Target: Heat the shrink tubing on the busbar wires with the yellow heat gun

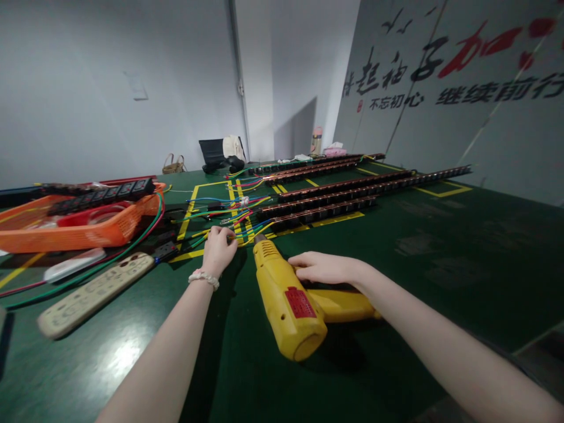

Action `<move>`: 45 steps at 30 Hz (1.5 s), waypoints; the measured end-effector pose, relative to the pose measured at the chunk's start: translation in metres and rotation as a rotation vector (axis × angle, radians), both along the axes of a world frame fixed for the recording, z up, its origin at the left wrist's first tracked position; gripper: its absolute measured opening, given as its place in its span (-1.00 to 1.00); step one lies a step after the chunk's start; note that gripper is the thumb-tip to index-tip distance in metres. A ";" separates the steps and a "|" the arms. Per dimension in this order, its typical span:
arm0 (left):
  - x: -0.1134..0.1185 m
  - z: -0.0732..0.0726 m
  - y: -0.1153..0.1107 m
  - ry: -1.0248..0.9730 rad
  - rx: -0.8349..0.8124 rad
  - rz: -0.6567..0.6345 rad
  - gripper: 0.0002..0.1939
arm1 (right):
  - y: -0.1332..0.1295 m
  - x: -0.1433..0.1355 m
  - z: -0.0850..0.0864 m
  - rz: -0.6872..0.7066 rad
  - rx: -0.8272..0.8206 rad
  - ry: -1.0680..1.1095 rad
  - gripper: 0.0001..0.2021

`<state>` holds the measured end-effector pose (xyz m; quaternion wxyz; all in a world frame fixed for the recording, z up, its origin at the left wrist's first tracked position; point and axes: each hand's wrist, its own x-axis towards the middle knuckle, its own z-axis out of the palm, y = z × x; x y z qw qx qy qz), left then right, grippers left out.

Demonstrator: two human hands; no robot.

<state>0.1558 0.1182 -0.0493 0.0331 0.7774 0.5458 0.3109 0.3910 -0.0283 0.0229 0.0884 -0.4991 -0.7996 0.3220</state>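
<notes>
My left hand (219, 251), with a beaded band on the wrist, is closed at a bundle of thin coloured wires (259, 231). Its fingertips are partly hidden, and wires show on both sides of it. Just right of it, a yellow heat gun (282, 294) points its nozzle away from me toward those wires. My right hand (314, 267) is bent against the far side of the gun's body, above the handle, with some fingers out of sight behind it. Beyond, the wires run to long black strips with copper-coloured bars (317, 212).
On the left stand an orange basket (110, 226) holding black socket strips, a beige power strip (99, 294) with a plug in its end, and a white object (74, 265). Green and red cables cross there. Further strips (317, 170), a bottle (316, 141) and a bag lie toward the back.
</notes>
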 end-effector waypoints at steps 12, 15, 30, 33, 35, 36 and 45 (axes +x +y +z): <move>0.001 0.001 0.006 -0.361 -0.139 -0.014 -0.82 | 0.016 -0.023 -0.006 0.154 0.628 -0.679 -0.85; 0.001 0.004 0.007 -0.379 -0.176 0.030 -0.84 | 0.027 -0.033 -0.007 0.192 0.677 -0.705 -0.84; -0.005 0.004 0.012 -0.523 -0.212 -0.042 -0.78 | 0.049 -0.057 -0.013 0.210 0.831 -0.575 -0.83; -0.007 0.000 0.014 -0.531 -0.206 -0.053 -0.79 | 0.051 -0.055 -0.016 0.221 0.803 -0.552 -0.85; -0.007 -0.002 0.016 -0.533 -0.206 -0.062 -0.79 | 0.053 -0.053 -0.017 0.240 0.789 -0.539 -0.85; -0.007 -0.003 0.017 -0.534 -0.203 -0.066 -0.79 | 0.053 -0.053 -0.017 0.245 0.785 -0.535 -0.84; -0.005 -0.002 0.016 -0.533 -0.182 -0.045 -0.79 | 0.050 -0.048 -0.017 0.236 0.733 -0.558 -0.83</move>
